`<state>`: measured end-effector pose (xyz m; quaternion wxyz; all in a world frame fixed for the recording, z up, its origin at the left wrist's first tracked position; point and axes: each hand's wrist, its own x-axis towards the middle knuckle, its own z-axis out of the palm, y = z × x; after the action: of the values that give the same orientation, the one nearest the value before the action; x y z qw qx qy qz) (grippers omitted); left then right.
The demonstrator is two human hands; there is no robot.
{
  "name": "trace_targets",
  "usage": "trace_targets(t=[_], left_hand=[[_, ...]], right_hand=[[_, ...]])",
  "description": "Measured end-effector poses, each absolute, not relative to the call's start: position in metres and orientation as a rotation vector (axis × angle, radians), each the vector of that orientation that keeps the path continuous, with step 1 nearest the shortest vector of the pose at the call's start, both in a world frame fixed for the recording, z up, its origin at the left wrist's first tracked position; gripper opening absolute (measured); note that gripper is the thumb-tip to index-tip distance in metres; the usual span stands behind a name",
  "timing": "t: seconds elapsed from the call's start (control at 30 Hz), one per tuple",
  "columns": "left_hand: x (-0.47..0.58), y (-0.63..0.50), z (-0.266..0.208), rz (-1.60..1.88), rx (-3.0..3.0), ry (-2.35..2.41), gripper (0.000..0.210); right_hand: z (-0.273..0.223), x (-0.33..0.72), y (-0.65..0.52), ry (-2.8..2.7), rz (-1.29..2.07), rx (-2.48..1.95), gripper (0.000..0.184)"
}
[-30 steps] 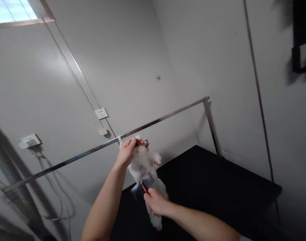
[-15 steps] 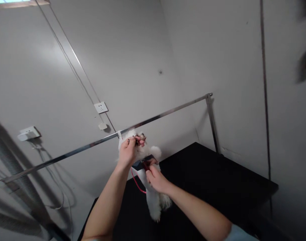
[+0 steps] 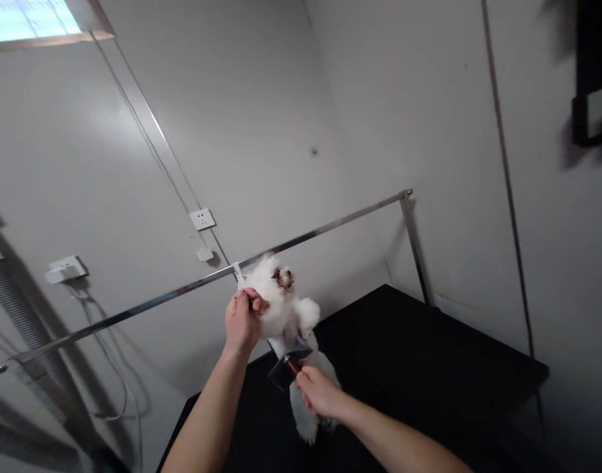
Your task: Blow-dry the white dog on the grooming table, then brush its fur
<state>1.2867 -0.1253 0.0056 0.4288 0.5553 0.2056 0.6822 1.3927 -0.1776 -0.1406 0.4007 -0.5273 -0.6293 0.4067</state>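
A fluffy white dog is upright on a black table, its face turned to the right, with brownish fur about its muzzle. My right hand is closed round the dark red handle of a slicker brush. The brush's wide dark head is at the dog's chest; whether its pins touch the fur I cannot tell. Beside the dog's neck, my left hand has its fingers curled, with something small and dark showing between them that I cannot make out.
A metal bar runs behind the dog on a post, with a white strap looped over it. Wall sockets and cables are behind. A ribbed hose stands at the left, and a black object hangs at the upper right.
My left hand has moved from the dog's muzzle down to the side of its neck, uncovering the face. My right hand and the brush have moved lower. The view has shifted slightly.
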Motion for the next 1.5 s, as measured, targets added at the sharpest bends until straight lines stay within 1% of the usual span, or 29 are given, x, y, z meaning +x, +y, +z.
trace_targets(t=[0.17,0.3,0.43,0.67,0.83,0.93,1.0,1.07,1.13,1.2,1.3,1.43,1.5], left_hand=[[1.269,-0.134,-0.004,1.806,1.347,0.444,0.042],[1.257,-0.138,-0.013,1.881,1.172,0.527,0.041],[1.254,-0.14,-0.022,1.903,1.201,0.473,0.041],[1.241,-0.141,-0.035,1.923,1.133,0.501,0.036],[1.241,-0.14,-0.04,2.019,1.137,0.452,0.03],[1.239,-0.139,-0.051,2.053,1.025,0.551,0.023],[1.239,-0.141,-0.063,2.069,1.019,0.671,0.019],[1.24,-0.145,-0.077,2.087,1.097,0.779,0.02],[1.241,-0.148,-0.089,2.076,1.163,0.842,0.02],[1.239,-0.149,-0.098,2.049,1.123,0.896,0.02],[1.232,-0.145,-0.107,2.069,0.98,0.993,0.021],[1.226,-0.14,-0.116,2.067,0.97,1.079,0.021],[1.226,-0.139,-0.12,2.06,0.953,1.004,0.019]], right_hand=[[-0.105,1.424,-0.168,-1.803,0.615,-1.404,0.026],[-0.085,1.445,-0.163,-1.926,0.417,-1.552,0.034],[-0.072,1.438,-0.156,-2.096,0.253,-1.491,0.036],[-0.057,1.441,-0.147,-2.109,0.123,-1.628,0.022],[-0.051,1.442,-0.152,-2.175,0.158,-1.521,0.03],[-0.05,1.445,-0.16,-2.109,0.124,-1.647,0.033],[-0.05,1.442,-0.167,-2.139,0.098,-1.544,0.035],[-0.051,1.437,-0.168,-2.223,0.126,-1.322,0.035],[-0.053,1.434,-0.163,-2.267,0.176,-1.227,0.033],[-0.056,1.434,-0.154,-2.235,0.17,-1.362,0.034],[-0.059,1.433,-0.146,-2.194,0.063,-1.528,0.035],[-0.061,1.42,-0.145,-2.348,0.105,-1.239,0.03],[-0.062,1.418,-0.142,-2.358,0.123,-1.281,0.029]])
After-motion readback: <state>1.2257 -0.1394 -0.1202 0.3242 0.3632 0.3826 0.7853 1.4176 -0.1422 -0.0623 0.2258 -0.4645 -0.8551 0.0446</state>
